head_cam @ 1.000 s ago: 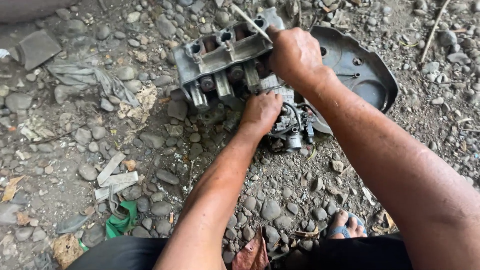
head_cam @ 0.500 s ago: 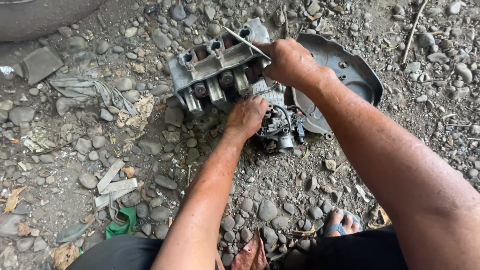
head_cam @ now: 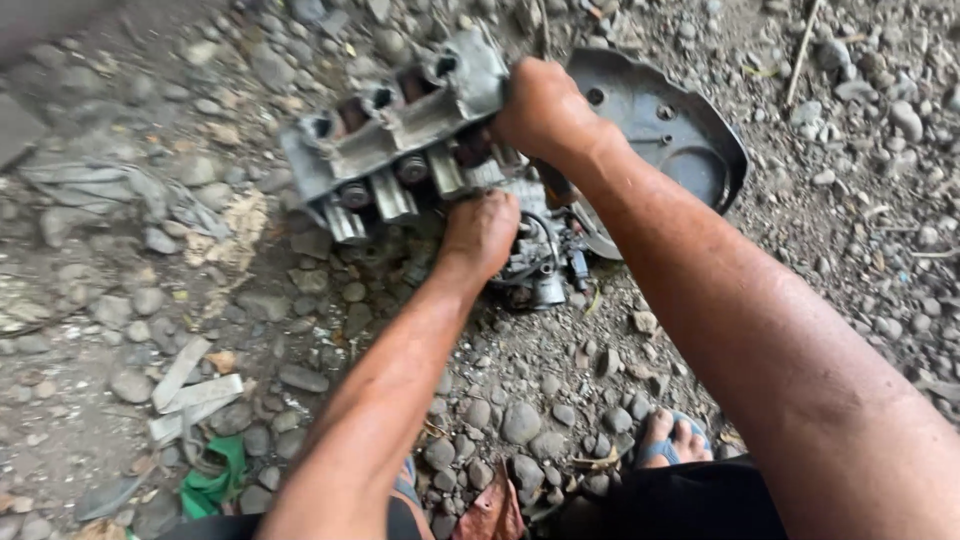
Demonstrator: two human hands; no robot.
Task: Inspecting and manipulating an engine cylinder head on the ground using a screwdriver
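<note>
A grey metal engine casting (head_cam: 400, 130) with several round ports lies tilted on gravel ground. My right hand (head_cam: 545, 110) is closed around its right end, apparently on a tool handle hidden in the fist. My left hand (head_cam: 482, 235) presses down on a small greasy carburettor-like part (head_cam: 540, 265) just below the casting, fingers curled over it. A dark round metal cover (head_cam: 680, 140) lies behind my right wrist, partly hidden by the arm.
Loose stones and dirt cover the ground. Pale flat broken strips (head_cam: 190, 390) and a green scrap (head_cam: 215, 480) lie at lower left. My foot in a sandal (head_cam: 675, 440) shows at the bottom. A grey rag (head_cam: 100, 190) lies at left.
The view has drifted so the casting sits closer and higher in frame. Both hands stay on the same parts; my right fist has shifted slightly left along the casting's end.
</note>
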